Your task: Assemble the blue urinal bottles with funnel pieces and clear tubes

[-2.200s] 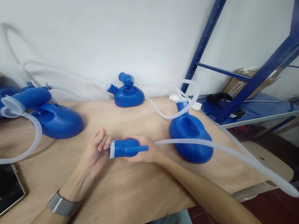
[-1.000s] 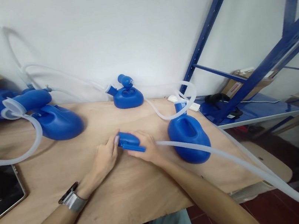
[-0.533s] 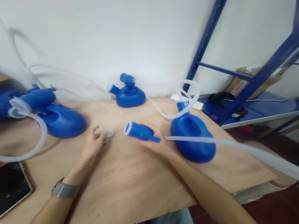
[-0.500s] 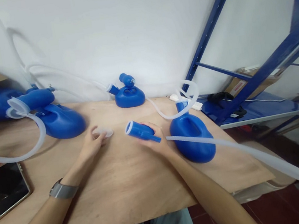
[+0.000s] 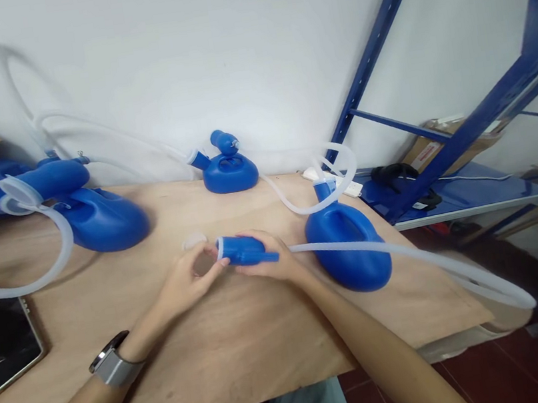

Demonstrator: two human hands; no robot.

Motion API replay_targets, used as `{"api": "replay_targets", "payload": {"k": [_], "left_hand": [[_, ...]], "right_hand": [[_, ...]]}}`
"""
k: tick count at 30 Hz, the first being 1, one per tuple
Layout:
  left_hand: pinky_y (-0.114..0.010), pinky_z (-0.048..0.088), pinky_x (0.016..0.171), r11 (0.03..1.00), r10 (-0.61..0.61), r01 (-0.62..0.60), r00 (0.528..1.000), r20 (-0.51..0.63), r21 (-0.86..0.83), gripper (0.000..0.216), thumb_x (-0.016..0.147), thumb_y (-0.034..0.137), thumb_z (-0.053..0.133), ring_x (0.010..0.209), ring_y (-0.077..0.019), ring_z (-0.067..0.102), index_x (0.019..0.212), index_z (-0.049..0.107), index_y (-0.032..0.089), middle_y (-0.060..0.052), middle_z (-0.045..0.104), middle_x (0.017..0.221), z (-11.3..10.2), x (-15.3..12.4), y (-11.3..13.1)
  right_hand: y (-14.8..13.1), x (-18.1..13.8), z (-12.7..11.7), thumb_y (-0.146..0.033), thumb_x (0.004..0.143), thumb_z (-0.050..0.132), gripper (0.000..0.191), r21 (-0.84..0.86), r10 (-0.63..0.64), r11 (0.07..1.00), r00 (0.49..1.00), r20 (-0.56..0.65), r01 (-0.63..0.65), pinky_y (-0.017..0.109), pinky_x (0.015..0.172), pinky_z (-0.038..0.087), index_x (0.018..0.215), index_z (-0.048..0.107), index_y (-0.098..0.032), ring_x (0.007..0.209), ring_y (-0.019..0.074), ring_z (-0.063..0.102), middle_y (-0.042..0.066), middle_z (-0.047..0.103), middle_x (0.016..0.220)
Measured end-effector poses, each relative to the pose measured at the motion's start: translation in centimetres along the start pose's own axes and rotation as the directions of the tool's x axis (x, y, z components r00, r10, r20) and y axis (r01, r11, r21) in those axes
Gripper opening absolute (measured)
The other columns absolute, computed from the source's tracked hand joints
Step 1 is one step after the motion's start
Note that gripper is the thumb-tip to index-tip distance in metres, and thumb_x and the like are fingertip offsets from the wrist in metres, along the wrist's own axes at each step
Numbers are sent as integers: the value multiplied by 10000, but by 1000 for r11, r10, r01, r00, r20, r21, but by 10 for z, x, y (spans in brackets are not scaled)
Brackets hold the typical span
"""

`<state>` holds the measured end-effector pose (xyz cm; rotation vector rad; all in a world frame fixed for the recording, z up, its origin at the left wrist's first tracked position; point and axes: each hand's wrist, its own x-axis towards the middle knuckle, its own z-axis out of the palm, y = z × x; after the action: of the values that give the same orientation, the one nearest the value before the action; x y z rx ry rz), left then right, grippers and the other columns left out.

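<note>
Both hands (image 5: pixel 186 280) (image 5: pixel 284 268) touch blue fitting (image 5: pixel 242 250) (right gripping).

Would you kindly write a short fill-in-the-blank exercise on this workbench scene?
1. The right hand holds a cylindrical piece coloured ____.
2. A small translucent piece lies on the table nearest the ____ hand.
3. The metal rack stands on the picture's ____ side.

Missing words: blue; left; right.
</note>
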<state>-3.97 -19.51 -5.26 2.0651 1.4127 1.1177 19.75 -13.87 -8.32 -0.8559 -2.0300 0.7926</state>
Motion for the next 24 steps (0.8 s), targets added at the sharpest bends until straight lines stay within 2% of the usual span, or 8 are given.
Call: {"api": "replay_targets", "payload": {"k": [2, 6, 8, 10, 13, 16, 18, 24], "left_hand": [[-268, 415, 573, 995, -79, 85, 992, 98, -56, 324, 947, 526, 613, 665, -159, 557, 861, 622, 214, -11, 672, 825, -1, 0, -1], [-253, 359, 560, 974, -66, 120, 962, 265, -193, 347, 942, 526, 611, 638, -133, 478, 808, 539, 215, 12, 567, 772, -9, 0, -5], [-252, 359, 565, 954, -66, 137, 964, 257, -268, 348, 955, 530, 594, 622, -128, 459, 820, 505, 221, 30, 509, 727, -13, 2, -6], [-253, 360, 566, 952, -83, 126, 983, 162, -277, 328, 969, 514, 573, 597, -127, 453, 834, 495, 226, 47, 460, 673, -14, 4, -10], [-274, 416, 608, 995, -76, 76, 997, 1, -69, 230, 980, 442, 557, 611, -145, 528, 922, 584, 220, 33, 555, 691, -7, 5, -20], [-350, 523, 785, 994, 5, 2, 998, -59, 109, 247, 1015, 396, 522, 831, -210, 685, 1123, 647, 213, -47, 743, 966, 10, 0, -28], [-410, 529, 902, 981, 92, -79, 993, -71, 177, 277, 1058, 387, 481, 981, -250, 703, 1177, 654, 206, -83, 758, 1086, 22, -7, -30], [-458, 496, 994, 868, 373, -393, 920, 123, 305, 250, 1089, 335, 492, 1057, -259, 664, 1152, 688, 193, -97, 748, 1135, 34, -9, -21]], "right_hand": [[-1, 0, -2, -379, 716, 923, 680, -2, -22, 1000, 999, 38, 22, 428, 1049, 559, 1340, 679, -262, 1180, 282, 728, 72, 751, 1306], [-2, 1, -17, -370, 746, 889, 642, -38, -89, 995, 981, 174, 97, 417, 1006, 571, 1346, 678, -279, 1130, 280, 740, 57, 762, 1253], [0, 3, -30, -414, 763, 883, 638, -94, -136, 982, 961, 241, 163, 430, 1010, 564, 1354, 680, -289, 1146, 295, 733, 62, 751, 1271], [3, 3, -39, -441, 784, 874, 633, -137, -165, 970, 961, 223, 199, 441, 1038, 550, 1366, 672, -294, 1180, 304, 718, 65, 739, 1299], [6, 2, -37, -420, 817, 850, 641, -186, -164, 967, 984, 63, 173, 444, 1083, 531, 1403, 630, -281, 1233, 298, 692, 75, 717, 1351], [8, -1, -20, -412, 815, 839, 659, -311, -93, 948, 995, -47, 74, 459, 1051, 551, 1415, 614, -259, 1206, 316, 700, 103, 708, 1360], [11, -3, -10, -427, 815, 834, 670, -393, -31, 920, 998, -57, 6, 466, 1009, 570, 1424, 610, -261, 1169, 328, 712, 111, 710, 1347], [26, -3, -10, -489, 878, 783, 663, -397, -73, 915, 997, 18, 74, 462, 1074, 543, 1460, 573, -253, 1240, 319, 678, 106, 686, 1394]]}}
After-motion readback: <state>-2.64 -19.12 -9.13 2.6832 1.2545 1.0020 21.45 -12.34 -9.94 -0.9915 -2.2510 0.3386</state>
